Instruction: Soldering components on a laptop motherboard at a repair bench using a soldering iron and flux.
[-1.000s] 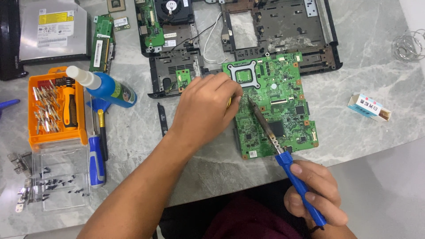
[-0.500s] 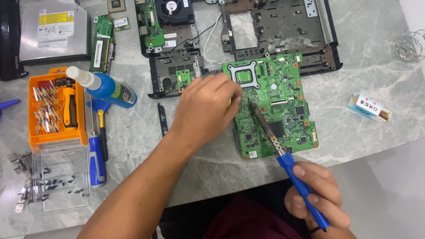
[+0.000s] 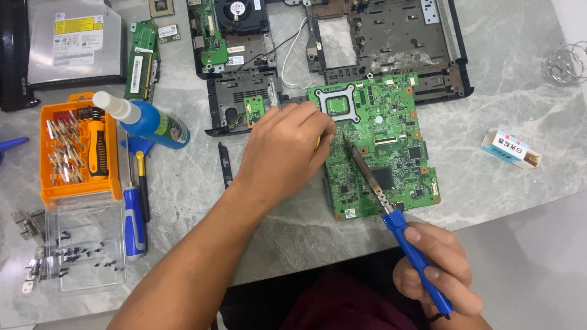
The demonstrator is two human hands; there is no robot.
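right hand (image 3: 437,269) gripping blue soldering iron (image 3: 391,205), tip on green circuit board (image 3: 379,150); left hand (image 3: 284,153) curled on board's left edge, contents hidden.

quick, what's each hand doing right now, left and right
Left hand: fingers curled, resting on the green circuit board; whether it pinches anything cannot be told.
Right hand: closed around the blue-handled soldering iron, tip on the board.

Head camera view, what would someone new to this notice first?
The bright green circuit board in the middle of the grey marble table, with the right hand aiming a blue-handled soldering iron at it while the left hand rests on its left edge. Then the orange screwdriver kit at far left, a blue bottle lying beside it.
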